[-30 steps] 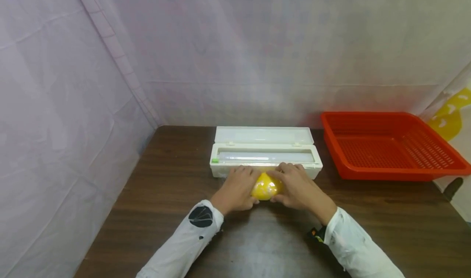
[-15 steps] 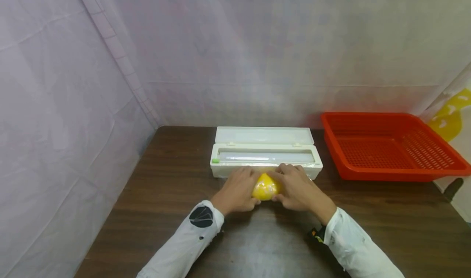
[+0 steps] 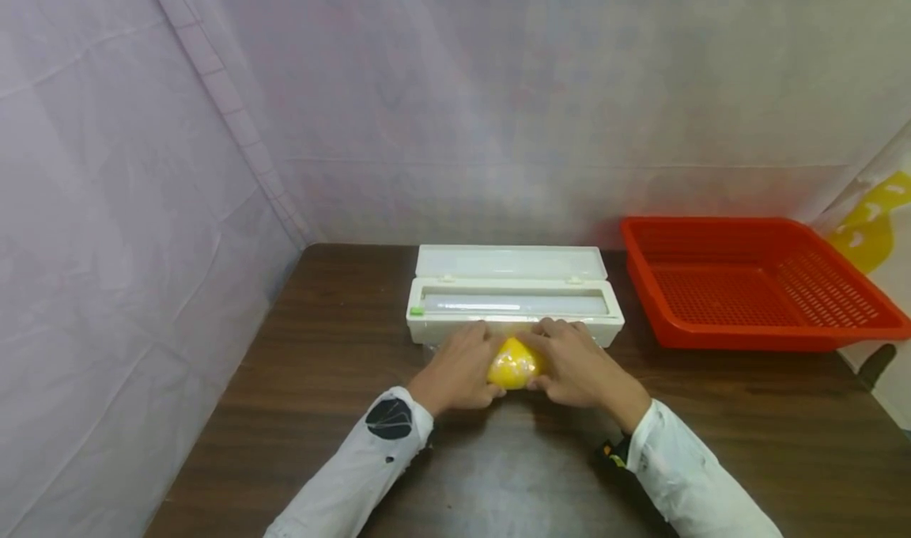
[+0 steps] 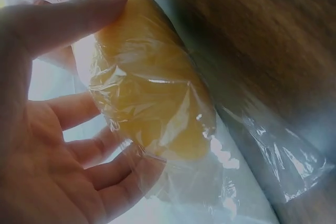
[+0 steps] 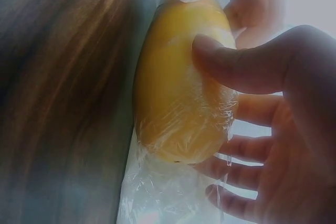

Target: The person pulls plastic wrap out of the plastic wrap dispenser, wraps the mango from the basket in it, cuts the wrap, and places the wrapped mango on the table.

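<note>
A smooth, oval yellow mango [image 3: 514, 365] lies between my hands in front of the white cling film box, near the middle of the table. Crinkled clear cling film [image 4: 286, 156] covers much of it, and loose film spreads past its end in both wrist views. My left hand [image 3: 461, 368] holds one side, its thumb on the fruit and its fingers curled round the far side. From the other side my right hand [image 3: 575, 361] grips it the same way, thumb [image 5: 236, 66] pressed on the wrapped skin. In the head view the hands hide the mango's sides.
Behind the hands stands the white cling film box [image 3: 427, 331], lid [image 3: 508, 262] raised, its roll [image 3: 512, 304] showing inside. A red plastic basket [image 3: 747, 338] is at the back right of the brown table [image 3: 320, 340]. White sheeting [image 3: 455, 111] hangs behind and at left.
Both hands stay almost in place on the mango, with only slight shifts of the fingers. The box and the basket have not moved.
</note>
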{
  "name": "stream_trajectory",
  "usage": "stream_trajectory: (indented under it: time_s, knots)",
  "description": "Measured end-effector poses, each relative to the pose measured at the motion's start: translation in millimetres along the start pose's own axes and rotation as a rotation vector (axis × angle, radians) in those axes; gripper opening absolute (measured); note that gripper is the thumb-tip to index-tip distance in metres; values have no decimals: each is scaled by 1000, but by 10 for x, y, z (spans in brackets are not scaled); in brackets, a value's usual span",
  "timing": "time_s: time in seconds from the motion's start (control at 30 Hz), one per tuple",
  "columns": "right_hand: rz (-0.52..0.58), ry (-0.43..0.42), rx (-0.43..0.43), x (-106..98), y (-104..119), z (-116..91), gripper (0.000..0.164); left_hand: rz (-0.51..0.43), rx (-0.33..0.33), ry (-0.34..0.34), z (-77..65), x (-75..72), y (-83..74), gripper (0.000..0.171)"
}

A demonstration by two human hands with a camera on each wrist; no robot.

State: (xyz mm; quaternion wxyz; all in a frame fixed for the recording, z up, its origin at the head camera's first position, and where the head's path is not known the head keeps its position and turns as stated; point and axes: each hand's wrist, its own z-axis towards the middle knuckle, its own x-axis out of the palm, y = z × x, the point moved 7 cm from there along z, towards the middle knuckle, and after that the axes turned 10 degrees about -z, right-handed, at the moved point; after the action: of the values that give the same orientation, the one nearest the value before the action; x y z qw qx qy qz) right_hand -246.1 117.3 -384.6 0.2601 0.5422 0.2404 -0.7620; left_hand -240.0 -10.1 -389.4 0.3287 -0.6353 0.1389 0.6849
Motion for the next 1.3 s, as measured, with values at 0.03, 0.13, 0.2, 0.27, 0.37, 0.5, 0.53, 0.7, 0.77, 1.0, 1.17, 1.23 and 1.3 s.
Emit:
stream_trajectory:
  time_s: [0.03,0.13,0.2,0.27,0.37,0.5,0.53,0.7,0.77,1.0,1.17,1.23,1.3]
  knots:
    - [4,2,0,2,-3,1,67,-3,-1,2,2,0,1,79]
    - [21,11,4,12,-12,2,67,-20,-4,6,8,5,6,81]
    - [35,18,9,20,-18,0,67,-34,-5,6,9,8,10,81]
    - [43,25,13,31,-22,0,67,-48,-5,1,8,7,18,79]
    - [55,34,23,46,-30,-1,68,-68,0,-2,5,6,31,75]
    - [86,25,42,45,-52,-1,69,-92,5,3,0,5,43,71]
    - [94,19,45,41,-58,-1,68,-99,4,6,-1,4,44,70]
    - [116,-28,31,22,-69,-2,57,-120,-6,45,-7,8,35,66]
    - [116,-39,24,11,-69,-4,53,-123,-8,59,-14,6,28,65]
    - [100,-19,12,-4,-45,-11,50,-136,-6,79,-38,-7,33,63]
    - [91,4,28,28,-46,-25,60,-133,-10,89,-25,26,43,64]
    - [97,1,37,40,-48,-27,65,-135,-22,92,-23,38,43,64]
    - [95,-17,35,46,-49,-26,68,-132,-43,102,-22,57,45,65]
